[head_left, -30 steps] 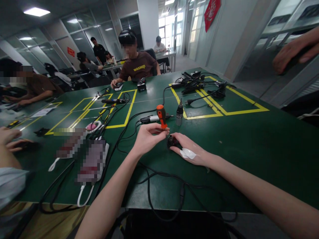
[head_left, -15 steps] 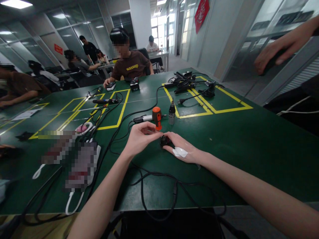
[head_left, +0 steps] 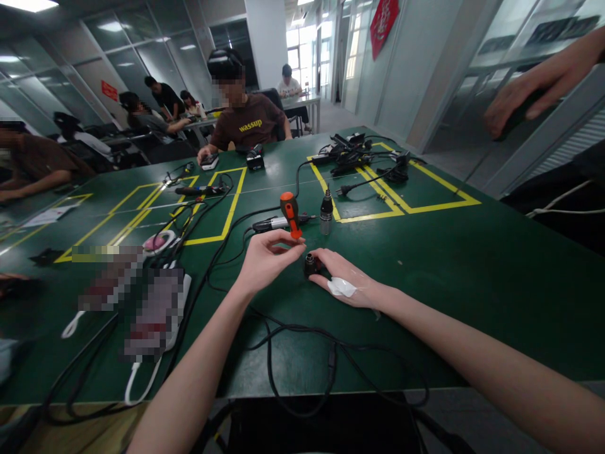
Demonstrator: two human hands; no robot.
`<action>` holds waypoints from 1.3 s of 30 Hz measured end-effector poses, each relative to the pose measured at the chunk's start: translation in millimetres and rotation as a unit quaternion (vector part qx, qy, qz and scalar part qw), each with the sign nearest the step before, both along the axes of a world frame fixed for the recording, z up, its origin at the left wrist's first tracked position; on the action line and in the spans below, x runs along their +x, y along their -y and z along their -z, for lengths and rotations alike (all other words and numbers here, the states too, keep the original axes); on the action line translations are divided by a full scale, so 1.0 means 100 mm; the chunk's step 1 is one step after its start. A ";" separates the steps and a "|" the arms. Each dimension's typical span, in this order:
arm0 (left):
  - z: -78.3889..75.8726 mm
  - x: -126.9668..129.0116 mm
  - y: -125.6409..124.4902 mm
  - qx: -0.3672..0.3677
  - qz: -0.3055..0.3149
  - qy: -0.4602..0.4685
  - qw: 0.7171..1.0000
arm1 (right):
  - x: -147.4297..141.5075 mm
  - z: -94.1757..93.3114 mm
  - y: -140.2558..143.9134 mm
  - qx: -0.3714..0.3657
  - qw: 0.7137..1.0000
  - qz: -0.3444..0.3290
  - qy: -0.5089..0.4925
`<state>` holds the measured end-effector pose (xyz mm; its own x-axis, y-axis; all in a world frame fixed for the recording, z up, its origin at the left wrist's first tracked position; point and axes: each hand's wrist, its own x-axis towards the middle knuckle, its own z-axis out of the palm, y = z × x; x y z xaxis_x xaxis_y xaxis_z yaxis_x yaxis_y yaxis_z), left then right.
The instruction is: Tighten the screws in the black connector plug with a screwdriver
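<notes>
My left hand (head_left: 269, 260) is closed, thumb and fingers pinching a small screwdriver (head_left: 290, 214) with an orange and grey handle near its lower end. The handle points up and leans to the left; the shaft is hardly visible. Just to the right, my right hand (head_left: 347, 280) grips a small black cylindrical part (head_left: 310, 267) with a metal ring on top, holding it upright on the green table (head_left: 454, 302). A white patch covers the back of this hand near the thumb. Between the screwdriver and the part there is a small gap.
Behind my hands lie a silver and black corded tool (head_left: 271, 224) and an upright black tool tip with a clear base (head_left: 326, 211). Tangled black cables (head_left: 347, 154) lie farther back. Two phone-like devices (head_left: 155, 312) are at left. A co-worker's hand (head_left: 534, 94) reaches in at right.
The screwdriver has come away from the top of the black part, and its handle has tipped from upright toward the left. My right hand and the part have stayed in place.
</notes>
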<state>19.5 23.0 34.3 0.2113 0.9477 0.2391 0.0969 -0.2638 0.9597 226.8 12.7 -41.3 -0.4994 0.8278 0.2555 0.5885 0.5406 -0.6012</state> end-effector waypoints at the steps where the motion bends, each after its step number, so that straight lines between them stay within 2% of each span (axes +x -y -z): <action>1: 0.01 0.00 0.00 0.000 -0.001 0.002 1.000 | 0.00 0.00 0.00 0.002 1.000 0.000 -0.001; 9: 0.05 -0.02 -0.04 -0.017 0.006 0.046 0.999 | 0.00 0.00 -0.01 -0.002 1.000 0.001 0.012; 19: 0.00 -0.02 0.00 -0.046 0.007 0.026 0.999 | 0.00 -0.01 -0.01 -0.002 1.000 -0.002 0.015; 24: -0.01 0.00 0.01 -0.038 0.006 0.009 0.999 | 0.00 0.01 -0.01 0.000 1.000 -0.002 0.008; 33: 0.07 -0.06 -0.05 0.006 0.002 -0.008 1.000 | -0.01 -0.01 0.00 0.004 1.000 0.001 0.010; 39: 0.05 -0.07 -0.03 -0.004 0.030 -0.006 1.000 | -0.01 -0.02 0.01 0.003 1.000 0.001 0.010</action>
